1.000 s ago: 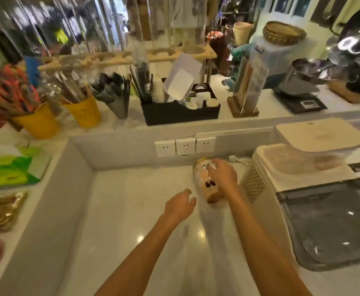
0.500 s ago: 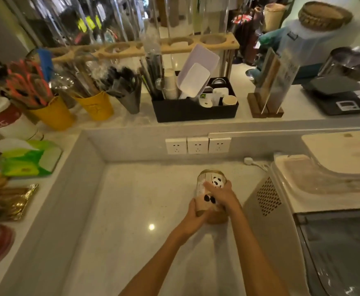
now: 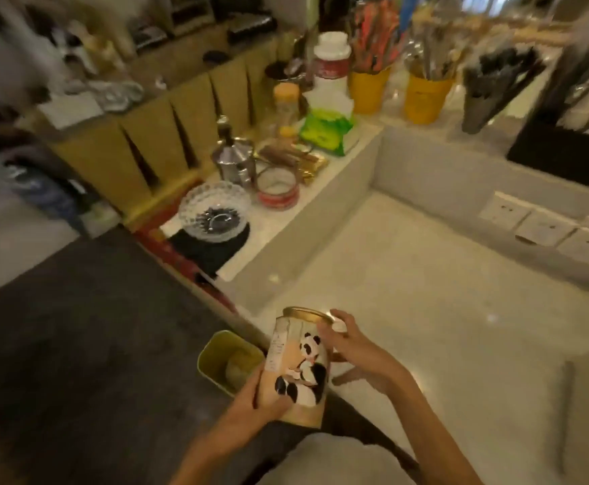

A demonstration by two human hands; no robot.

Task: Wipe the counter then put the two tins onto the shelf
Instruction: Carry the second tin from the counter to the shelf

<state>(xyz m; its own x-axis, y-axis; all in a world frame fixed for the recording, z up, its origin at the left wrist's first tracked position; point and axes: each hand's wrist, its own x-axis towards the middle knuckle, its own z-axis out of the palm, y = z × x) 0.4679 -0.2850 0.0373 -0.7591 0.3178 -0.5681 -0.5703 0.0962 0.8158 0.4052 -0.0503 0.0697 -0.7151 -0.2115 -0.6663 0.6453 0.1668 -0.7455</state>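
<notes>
Peach panda-printed tin point(image 3: 298, 367) clasped in left hand point(image 3: 251, 406) and right hand point(image 3: 354, 355), label text unreadable

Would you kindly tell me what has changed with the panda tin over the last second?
The panda tin has been lifted off the counter and drawn toward the person. The left hand, free a second ago, now grips its lower part. The right hand stays on it near the top, and the tin stays roughly upright.

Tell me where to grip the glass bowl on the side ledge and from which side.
Take the glass bowl by its scalloped rim, probably from above with fingers on opposite edges. It is wide, shallow and open-topped, and a steel pot and a red-banded tin crowd its far side, so a side approach looks awkward.
</notes>
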